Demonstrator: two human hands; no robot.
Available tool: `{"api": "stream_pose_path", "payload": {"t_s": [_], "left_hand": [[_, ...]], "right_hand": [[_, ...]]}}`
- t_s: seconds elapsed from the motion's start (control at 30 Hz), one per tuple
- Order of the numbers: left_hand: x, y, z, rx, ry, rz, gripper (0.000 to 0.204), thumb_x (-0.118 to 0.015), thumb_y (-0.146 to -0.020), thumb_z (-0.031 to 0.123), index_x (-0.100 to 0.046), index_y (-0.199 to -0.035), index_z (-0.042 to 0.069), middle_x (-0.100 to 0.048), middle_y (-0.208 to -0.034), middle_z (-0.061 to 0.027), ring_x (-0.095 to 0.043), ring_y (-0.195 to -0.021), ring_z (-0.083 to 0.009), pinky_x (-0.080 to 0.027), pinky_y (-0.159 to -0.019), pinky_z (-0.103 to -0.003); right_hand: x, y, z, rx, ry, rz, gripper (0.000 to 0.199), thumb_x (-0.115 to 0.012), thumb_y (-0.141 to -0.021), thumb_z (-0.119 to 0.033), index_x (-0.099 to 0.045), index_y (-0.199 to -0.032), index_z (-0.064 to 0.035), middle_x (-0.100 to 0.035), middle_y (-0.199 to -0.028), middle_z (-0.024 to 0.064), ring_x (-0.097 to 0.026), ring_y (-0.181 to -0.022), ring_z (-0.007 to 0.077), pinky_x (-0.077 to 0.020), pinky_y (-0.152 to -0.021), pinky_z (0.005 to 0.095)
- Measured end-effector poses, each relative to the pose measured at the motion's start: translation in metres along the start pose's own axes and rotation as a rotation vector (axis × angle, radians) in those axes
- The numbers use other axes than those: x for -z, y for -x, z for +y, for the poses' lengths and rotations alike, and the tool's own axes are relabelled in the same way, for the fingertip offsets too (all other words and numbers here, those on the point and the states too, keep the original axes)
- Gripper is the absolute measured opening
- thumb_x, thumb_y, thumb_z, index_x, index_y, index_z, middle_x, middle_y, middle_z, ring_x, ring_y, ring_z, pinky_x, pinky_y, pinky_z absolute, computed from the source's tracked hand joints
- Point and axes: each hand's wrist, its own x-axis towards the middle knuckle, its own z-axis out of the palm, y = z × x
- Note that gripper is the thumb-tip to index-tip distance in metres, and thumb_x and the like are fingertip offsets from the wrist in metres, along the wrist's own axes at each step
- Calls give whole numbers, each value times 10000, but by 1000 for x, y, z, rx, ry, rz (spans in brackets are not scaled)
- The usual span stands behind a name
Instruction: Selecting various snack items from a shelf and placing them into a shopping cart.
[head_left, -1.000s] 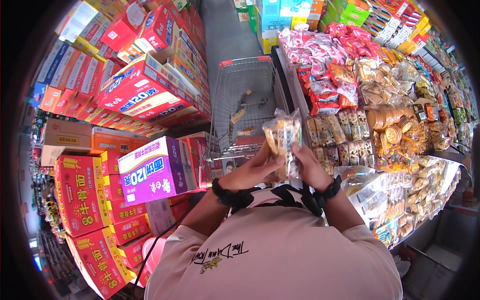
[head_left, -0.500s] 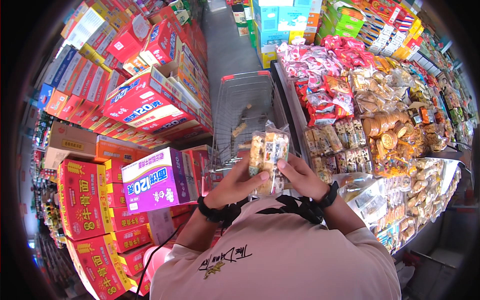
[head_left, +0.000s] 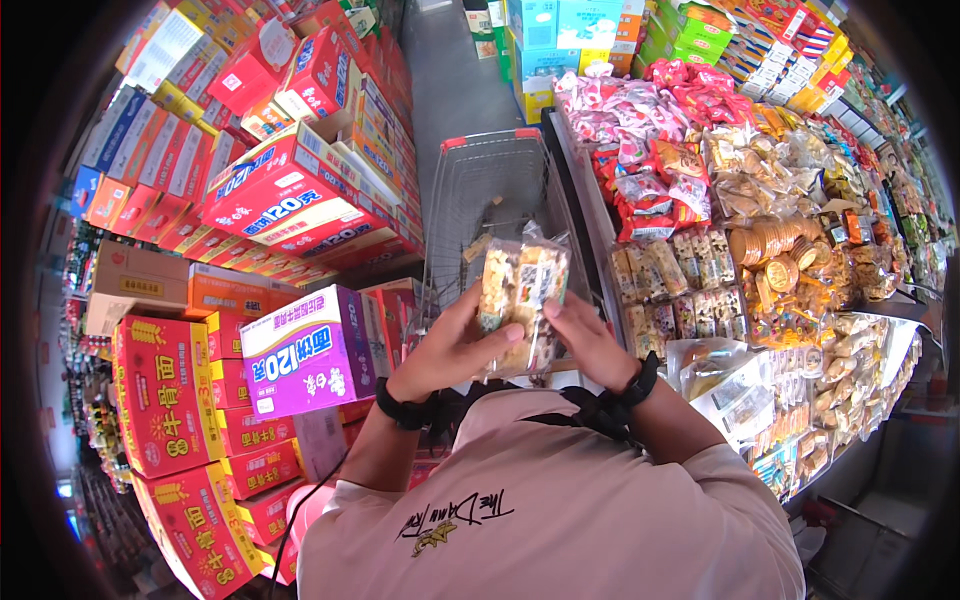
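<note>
A clear-wrapped pack of nougat-like snack bars (head_left: 522,290), pale with dark bits, is held up in front of my chest. My left hand (head_left: 455,345) is closed around its left side, the thumb lying across the front. On the other side my right hand (head_left: 590,340) grips the right edge with thumb and fingers. Beyond the pack stands a wire shopping cart (head_left: 440,215), with a few small tan items inside, partly hidden by the pack. Similar wrapped bars (head_left: 650,270) lie in rows on the display to the right.
Stacked red boxes (head_left: 165,395) and a purple-and-white box (head_left: 312,350) crowd the left side. The display at right carries pink bags (head_left: 625,115), round golden biscuits (head_left: 780,260) and a clear plastic bag (head_left: 725,385). A grey aisle floor (head_left: 455,90) runs ahead past the cart.
Both hands have shifted slightly left and the pack has come a little left and tilted with them. Both hands still hold it.
</note>
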Motion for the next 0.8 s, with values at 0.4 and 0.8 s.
{"api": "stream_pose_path", "payload": {"t_s": [0.4, 0.8], "left_hand": [[-21, 15, -26, 124, 400, 238, 501, -588, -937, 171, -437, -1387, 9, -592, -1199, -45, -577, -1030, -120, -470, -830, -254], [-25, 29, -33, 26, 337, 226, 526, -617, -930, -18, -380, -1394, 55, -559, -1275, -65, -580, -895, -67, -483, -717, -244]], "right_hand": [[4, 20, -13, 65, 71, 285, 459, -578, -976, -182, -450, -1372, 12, -600, -1192, 68, -541, -1082, 109, -429, -949, 278], [-1, 25, -12, 122, 321, 108, 448, -549, -971, -110, -400, -1370, 30, -551, -1223, 101, -499, -1133, 138, -383, -1001, 298]]}}
